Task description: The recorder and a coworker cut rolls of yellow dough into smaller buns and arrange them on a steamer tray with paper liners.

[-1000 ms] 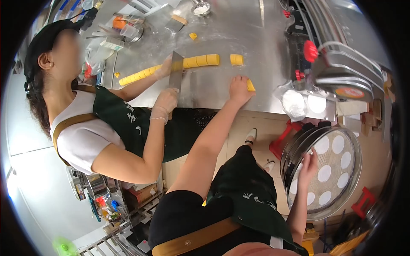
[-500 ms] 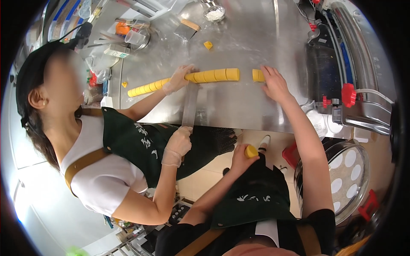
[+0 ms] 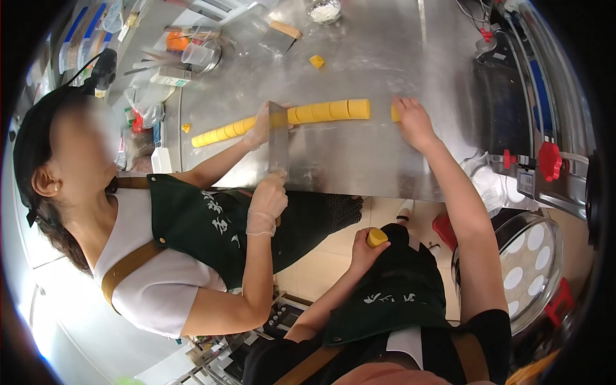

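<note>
A short cylinder of yellow dough [image 3: 377, 238] is held upright in my left hand [image 3: 363, 254], in front of my apron and off the table. My right hand [image 3: 416, 123] is closed over another piece of yellow dough [image 3: 395, 113] on the metal table, and its fingers hide most of that piece. To its left, across a gap, lies a long row of cut yellow dough [image 3: 328, 111]. A co-worker's gloved hand [image 3: 260, 128] rests on this row. With the other gloved hand [image 3: 268, 196] the co-worker holds a wide-bladed knife [image 3: 278, 144] upright across the dough.
On the steel table [image 3: 359, 64] are a wooden-handled scraper [image 3: 280, 40], a dough scrap [image 3: 316, 61] and a bowl of white powder [image 3: 324, 11]. Machinery with a red knob [image 3: 549, 160] stands at the right. Below it is a round steamer tray [image 3: 523, 292] with white paper discs.
My right hand has closed further over its dough piece, covering more of it. The co-worker's knife has risen and shifted slightly left along the row. My left hand still holds its piece.
</note>
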`<state>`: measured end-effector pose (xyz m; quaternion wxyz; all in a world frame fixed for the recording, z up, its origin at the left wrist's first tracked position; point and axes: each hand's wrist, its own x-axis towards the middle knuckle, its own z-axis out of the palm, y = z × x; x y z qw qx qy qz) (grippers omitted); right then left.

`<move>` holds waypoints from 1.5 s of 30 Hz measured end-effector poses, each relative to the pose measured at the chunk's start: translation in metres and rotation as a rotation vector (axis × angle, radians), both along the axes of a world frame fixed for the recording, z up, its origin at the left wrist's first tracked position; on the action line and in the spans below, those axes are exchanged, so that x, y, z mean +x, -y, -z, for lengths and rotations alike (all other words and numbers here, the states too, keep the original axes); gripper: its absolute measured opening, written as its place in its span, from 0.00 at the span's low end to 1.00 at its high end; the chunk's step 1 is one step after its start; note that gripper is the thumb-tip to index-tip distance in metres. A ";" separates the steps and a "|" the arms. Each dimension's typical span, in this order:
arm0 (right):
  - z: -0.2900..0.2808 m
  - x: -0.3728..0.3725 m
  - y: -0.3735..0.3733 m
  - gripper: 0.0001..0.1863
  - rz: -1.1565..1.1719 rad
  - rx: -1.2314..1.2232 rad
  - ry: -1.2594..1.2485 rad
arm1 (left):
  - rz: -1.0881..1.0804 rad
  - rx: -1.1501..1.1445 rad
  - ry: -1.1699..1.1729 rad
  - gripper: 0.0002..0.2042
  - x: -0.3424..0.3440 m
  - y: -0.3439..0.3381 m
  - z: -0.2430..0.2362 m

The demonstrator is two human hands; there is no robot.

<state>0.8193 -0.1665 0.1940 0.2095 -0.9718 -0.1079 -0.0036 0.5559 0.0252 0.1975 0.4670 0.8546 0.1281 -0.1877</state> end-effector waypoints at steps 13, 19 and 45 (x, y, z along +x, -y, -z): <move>-0.013 -0.242 0.029 0.33 0.543 1.289 -0.356 | 0.112 -0.055 -0.005 0.23 -0.016 0.027 0.021; -0.040 -0.417 0.093 0.32 0.749 1.066 -0.349 | 0.291 -0.160 0.053 0.22 -0.046 0.083 0.020; -0.019 -0.606 0.290 0.33 1.328 0.701 0.072 | 0.580 -0.292 0.288 0.20 -0.161 0.273 -0.035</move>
